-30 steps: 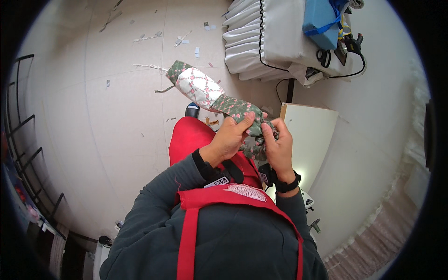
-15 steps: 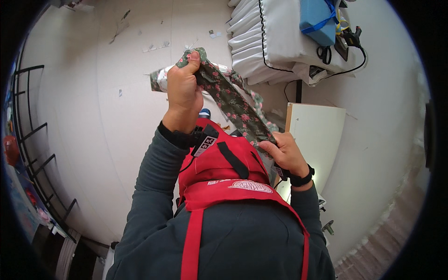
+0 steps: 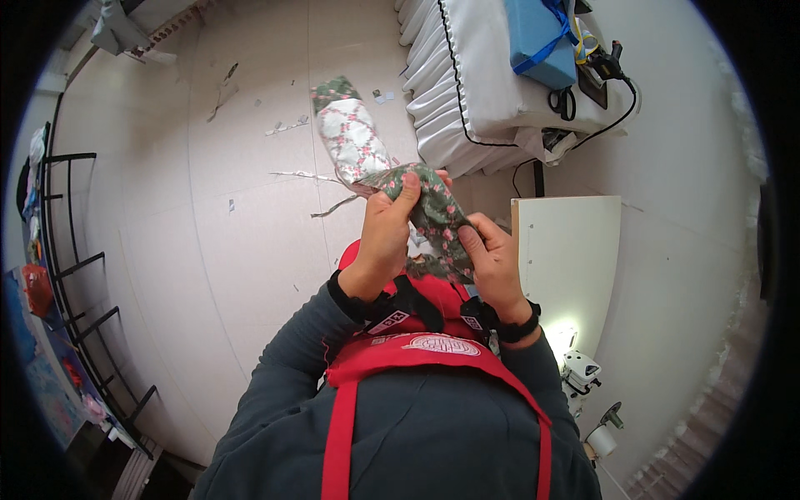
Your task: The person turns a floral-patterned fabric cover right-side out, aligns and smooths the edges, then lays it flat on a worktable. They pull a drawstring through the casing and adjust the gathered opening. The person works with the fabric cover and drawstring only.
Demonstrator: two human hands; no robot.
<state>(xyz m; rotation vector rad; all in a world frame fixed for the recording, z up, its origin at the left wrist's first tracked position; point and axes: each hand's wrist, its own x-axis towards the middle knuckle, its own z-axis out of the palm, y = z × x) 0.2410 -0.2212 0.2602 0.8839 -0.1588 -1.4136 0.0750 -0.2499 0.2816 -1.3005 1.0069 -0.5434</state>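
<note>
Between my two hands is a piece of floral fabric (image 3: 440, 208), dark green with pink flowers. One end of it, with a pale, flowered stretch and a green tip, swings out over the floor, slightly blurred. Thin ties or loose strips trail from it beside my left hand. My left hand (image 3: 385, 237) is closed on the cloth, thumb on top. Lower and to the right, my right hand (image 3: 493, 262) pinches the cloth's edge between thumb and fingers. Folds hide part of the fabric, and some hangs in front of my red apron (image 3: 417, 354).
A white-skirted table (image 3: 475, 75) at the upper right bears a blue box (image 3: 542, 46) and black scissors (image 3: 562, 102). To my right stand a white tabletop (image 3: 575, 258) and a white sewing machine (image 3: 579, 371). A black metal rack (image 3: 83, 267) lines the left; scraps (image 3: 287, 125) lie on the floor.
My hands have come closer together, the left moving right and down. The stretched cloth is now bunched between them, and its pale end swings out ahead. The view has shifted slightly.
</note>
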